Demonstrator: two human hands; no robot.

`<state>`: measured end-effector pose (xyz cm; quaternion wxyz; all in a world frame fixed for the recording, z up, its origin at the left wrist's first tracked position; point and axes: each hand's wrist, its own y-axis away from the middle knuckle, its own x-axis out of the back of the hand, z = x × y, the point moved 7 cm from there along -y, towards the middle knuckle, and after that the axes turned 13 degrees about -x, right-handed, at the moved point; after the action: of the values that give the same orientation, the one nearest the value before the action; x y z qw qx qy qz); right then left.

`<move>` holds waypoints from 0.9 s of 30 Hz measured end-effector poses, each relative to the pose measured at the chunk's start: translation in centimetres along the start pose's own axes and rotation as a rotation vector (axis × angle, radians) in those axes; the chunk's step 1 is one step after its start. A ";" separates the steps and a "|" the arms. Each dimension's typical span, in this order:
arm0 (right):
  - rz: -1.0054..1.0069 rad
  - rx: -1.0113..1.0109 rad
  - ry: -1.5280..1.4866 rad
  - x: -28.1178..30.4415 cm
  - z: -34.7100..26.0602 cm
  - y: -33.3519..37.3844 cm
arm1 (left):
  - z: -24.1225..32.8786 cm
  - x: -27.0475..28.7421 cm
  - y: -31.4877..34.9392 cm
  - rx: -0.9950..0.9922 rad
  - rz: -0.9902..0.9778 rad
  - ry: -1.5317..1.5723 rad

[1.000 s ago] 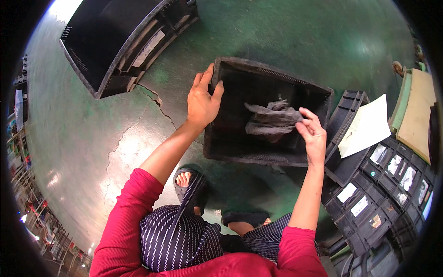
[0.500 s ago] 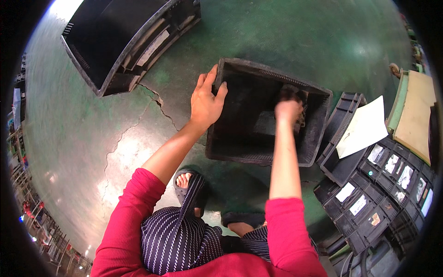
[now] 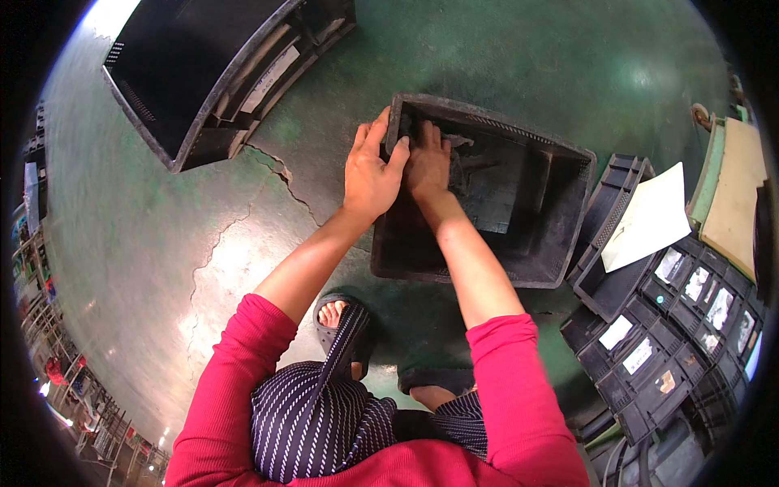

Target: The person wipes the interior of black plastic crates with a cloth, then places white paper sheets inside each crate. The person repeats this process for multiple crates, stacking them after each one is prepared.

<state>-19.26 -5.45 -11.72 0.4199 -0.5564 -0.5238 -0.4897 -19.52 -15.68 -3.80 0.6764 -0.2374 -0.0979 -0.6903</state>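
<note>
A black plastic crate [image 3: 519, 276] stands on the green floor in front of me, tilted slightly in the view. Its left rim is gripped by my left hand [image 3: 372, 174], thumb on the inner side and fingers outside. My right hand [image 3: 428, 166] reaches down inside the crate, close against its left wall, fingers pointing away from me. Something dark lies under and beside these fingers, too shadowed to name. A crumpled greyish edge [image 3: 461, 141] shows just right of the fingertips, above the crate's worn bottom.
A larger black bin [image 3: 231, 97] stands at the far left. To the right are a narrow black crate with a white sheet [image 3: 645, 219] on it, several stacked black boxes [image 3: 649, 349] with labels, and a green-framed cart [image 3: 730, 195]. Cracks run across the floor [image 3: 276, 166].
My right hand has swept from the crate's right side across to its left wall. My left hand stays on the rim. The crate appears slightly farther right in view.
</note>
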 end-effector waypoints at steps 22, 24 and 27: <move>-0.661 0.500 -0.013 0.8 0.3 10.0 | 0.1 0.0 0.2 -0.039 0.040 -0.061; -0.811 0.561 0.004 0.5 0.1 11.6 | 0.1 0.3 0.1 -0.031 0.038 -0.090; -1.020 0.573 0.011 1.0 -0.6 10.4 | 0.1 0.3 0.0 -0.031 0.042 -0.103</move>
<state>-9.01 -6.94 -10.15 0.2677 -0.0957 -0.8348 -0.4715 -19.49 -15.92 -3.61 0.6811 -0.2849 -0.1167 -0.6643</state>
